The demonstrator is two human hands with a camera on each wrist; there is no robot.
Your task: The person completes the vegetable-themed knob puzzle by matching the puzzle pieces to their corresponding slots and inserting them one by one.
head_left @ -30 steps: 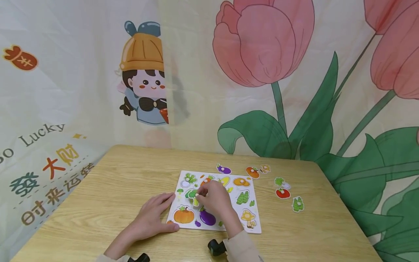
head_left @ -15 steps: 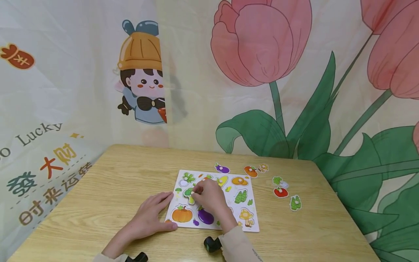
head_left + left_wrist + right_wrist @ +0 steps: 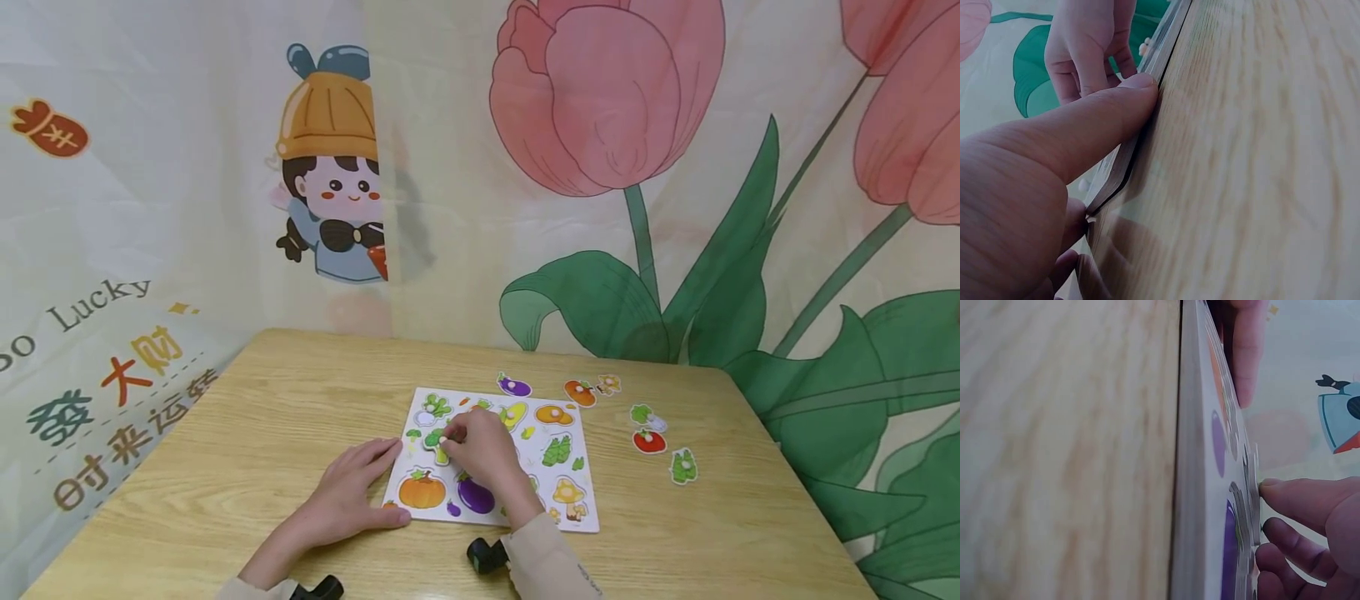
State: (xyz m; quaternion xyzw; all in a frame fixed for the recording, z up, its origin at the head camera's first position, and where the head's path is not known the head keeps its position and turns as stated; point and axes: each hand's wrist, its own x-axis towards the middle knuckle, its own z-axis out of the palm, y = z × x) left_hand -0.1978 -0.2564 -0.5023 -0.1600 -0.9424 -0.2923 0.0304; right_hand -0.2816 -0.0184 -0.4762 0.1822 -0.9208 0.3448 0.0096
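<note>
A white board (image 3: 588,507) printed with vegetables lies flat on the wooden table. On its left part, the right hand (image 3: 487,454) pinches the knob of a broccoli piece (image 3: 436,447) between thumb and fingertips, the piece lying over the broccoli picture. The left hand (image 3: 348,500) rests at the board's left side, thumb at the near left corner and fingers along the left edge. In the left wrist view, the thumb of the left hand (image 3: 1041,169) lies straight against the board's edge. The right wrist view has the right hand (image 3: 1316,531) low at the board's surface.
Behind the board lie an eggplant piece (image 3: 514,386), a pumpkin piece (image 3: 579,393) and a mushroom piece (image 3: 609,384). To its right are a cabbage piece (image 3: 643,416), a tomato piece (image 3: 648,442) and a green piece (image 3: 683,467). A printed cloth (image 3: 450,308) hangs behind the table.
Over the last second the right hand has moved slightly left with the broccoli piece, which has come down onto the board's broccoli picture. The left hand has stayed at the corner.
</note>
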